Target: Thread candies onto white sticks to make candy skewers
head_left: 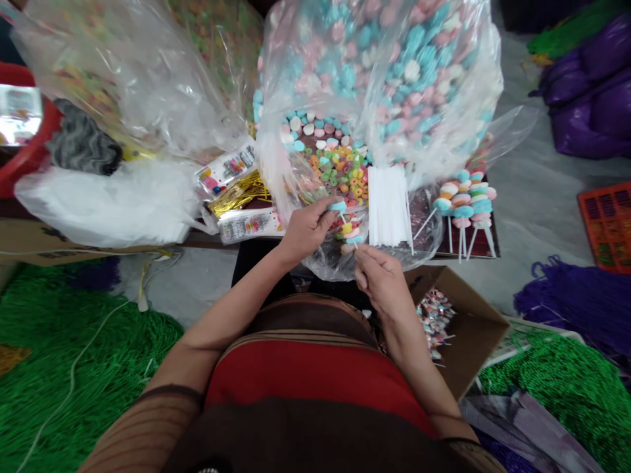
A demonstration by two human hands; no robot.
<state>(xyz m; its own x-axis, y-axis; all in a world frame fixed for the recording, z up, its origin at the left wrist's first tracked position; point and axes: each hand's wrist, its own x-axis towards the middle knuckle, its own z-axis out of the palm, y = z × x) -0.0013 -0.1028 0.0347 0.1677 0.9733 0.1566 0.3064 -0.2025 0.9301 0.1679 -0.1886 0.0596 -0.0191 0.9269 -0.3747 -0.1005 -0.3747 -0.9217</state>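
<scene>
My right hand (pixel 377 269) pinches the lower end of a white stick that carries a candy skewer (pixel 351 231) of yellow, red and blue pieces. At the skewer's upper tip, my left hand (pixel 311 226) grips a blue marshmallow (pixel 338 206) between thumb and fingers. Just beyond lie ring gummies (pixel 340 172) in orange, green and yellow, on clear plastic. To the right of the skewer is a stack of white sticks (pixel 388 205). Several finished-looking marshmallow skewers (pixel 463 197) lie farther right at the table corner.
Large clear bags of marshmallows (pixel 340 59) and ring gummies (pixel 148 79) stand at the back. Gold twist ties (pixel 241 194) and printed packets (pixel 249 225) sit on the left. A cardboard box (pixel 473 328) of wrapped skewers is below right. Green strands (pixel 79 368) cover the floor left.
</scene>
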